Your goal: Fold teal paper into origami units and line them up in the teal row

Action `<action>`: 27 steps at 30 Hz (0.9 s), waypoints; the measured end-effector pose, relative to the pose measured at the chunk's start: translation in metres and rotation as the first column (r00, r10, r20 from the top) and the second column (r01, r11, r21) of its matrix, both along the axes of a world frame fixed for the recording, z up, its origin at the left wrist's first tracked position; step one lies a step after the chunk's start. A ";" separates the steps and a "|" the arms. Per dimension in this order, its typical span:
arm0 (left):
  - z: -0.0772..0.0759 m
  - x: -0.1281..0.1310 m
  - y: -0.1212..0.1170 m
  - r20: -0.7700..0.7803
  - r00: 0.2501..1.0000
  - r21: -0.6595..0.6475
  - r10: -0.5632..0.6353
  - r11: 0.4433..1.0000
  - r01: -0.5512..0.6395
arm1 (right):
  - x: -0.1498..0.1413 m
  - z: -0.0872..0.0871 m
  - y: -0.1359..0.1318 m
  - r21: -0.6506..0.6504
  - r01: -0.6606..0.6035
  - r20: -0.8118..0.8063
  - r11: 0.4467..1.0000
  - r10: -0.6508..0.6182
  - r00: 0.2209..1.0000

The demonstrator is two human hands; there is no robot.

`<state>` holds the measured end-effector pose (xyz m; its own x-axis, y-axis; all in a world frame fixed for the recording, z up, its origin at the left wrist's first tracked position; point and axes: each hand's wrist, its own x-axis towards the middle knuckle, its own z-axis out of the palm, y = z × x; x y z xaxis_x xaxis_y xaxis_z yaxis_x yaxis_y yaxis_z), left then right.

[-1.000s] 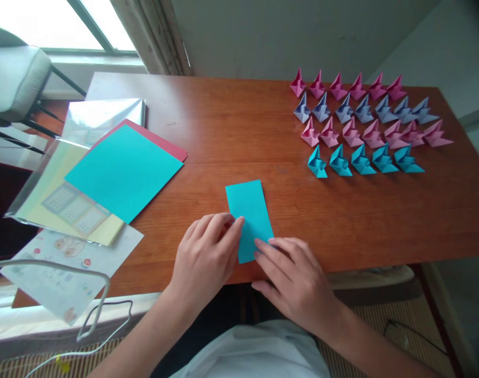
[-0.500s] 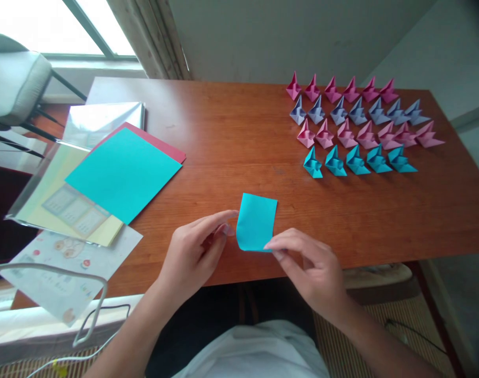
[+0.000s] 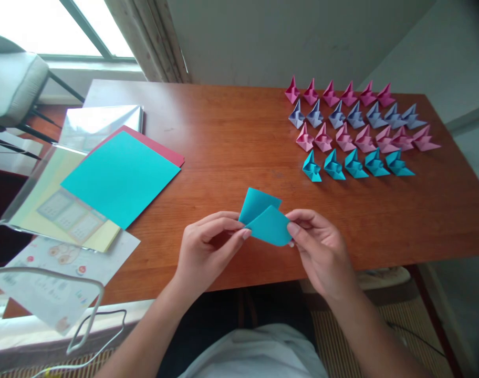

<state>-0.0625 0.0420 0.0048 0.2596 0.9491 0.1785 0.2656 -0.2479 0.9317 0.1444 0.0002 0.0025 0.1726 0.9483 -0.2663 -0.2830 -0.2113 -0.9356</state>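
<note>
A small turquoise sheet of origami paper is bent over on itself near the front edge of the table, one flap lying slantwise across the other part. My left hand pinches its left edge between thumb and index finger. On the opposite side, my right hand grips the right edge, thumb in front and fingertips partly hidden behind the paper. Farther right stand rows of folded paper figures: turquoise ones nearest, then light pink, lavender and deep pink.
At left, a large turquoise sheet overlaps a red sheet, a clear packet with yellow paper and a printed white sheet. A white bent tube crosses the lower left. A chair stands by the window.
The paper lay flat under both hands; it was then turned, and now its near part is folded up across the rest. My left hand has closed on its left edge; my right hand moved slightly up.
</note>
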 end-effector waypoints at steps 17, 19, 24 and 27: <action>0.001 0.000 -0.005 -0.020 0.989 0.130 -0.143 0.981 0.145 | 0.016 0.018 0.022 0.051 -0.362 0.512 0.931 0.287 0.810; 0.000 0.000 -0.005 -0.022 0.987 0.120 -0.157 0.980 0.158 | 0.015 0.017 0.023 0.051 -0.355 0.512 0.934 0.281 0.812; -0.003 -0.001 -0.008 -0.024 0.990 0.118 -0.139 0.983 0.141 | 0.012 0.014 0.024 0.058 -0.367 0.471 0.928 0.299 0.830; -0.005 0.001 -0.011 0.022 0.997 0.040 -0.068 0.997 0.067 | 0.008 0.013 0.023 0.098 -0.350 0.462 0.932 0.269 0.845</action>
